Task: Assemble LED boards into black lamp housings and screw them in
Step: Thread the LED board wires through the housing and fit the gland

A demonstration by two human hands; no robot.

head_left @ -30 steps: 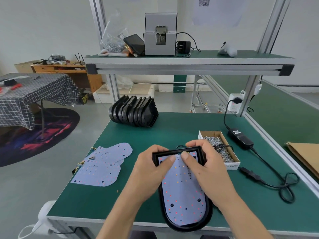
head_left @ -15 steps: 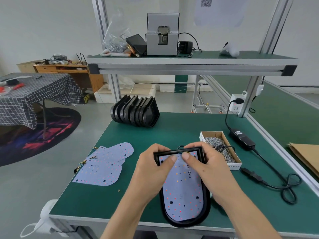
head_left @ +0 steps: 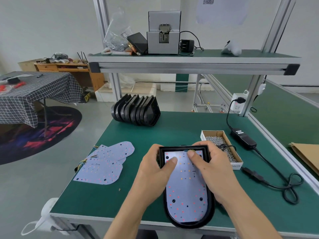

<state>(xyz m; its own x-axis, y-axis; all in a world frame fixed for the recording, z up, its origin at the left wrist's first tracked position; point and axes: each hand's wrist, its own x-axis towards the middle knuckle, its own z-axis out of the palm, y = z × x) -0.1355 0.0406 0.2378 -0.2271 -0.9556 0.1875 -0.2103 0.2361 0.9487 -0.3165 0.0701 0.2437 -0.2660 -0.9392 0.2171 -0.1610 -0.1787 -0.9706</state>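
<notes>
Green bench [head_left: 181, 133], one housing [head_left: 211, 213] (two hands gripping)

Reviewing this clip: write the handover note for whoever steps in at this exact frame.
Left hand and right hand both grip the black housing, thumbs pressing the LED board into it.
Spare boards lie to the left, empty housings at the back, screw box to the right.
Done: board seated in housing.
Left: drive its screws, then the remaining boards.

Left hand [head_left: 155, 171], right hand [head_left: 212, 171]: thumbs pressing, fingers curled.
</notes>
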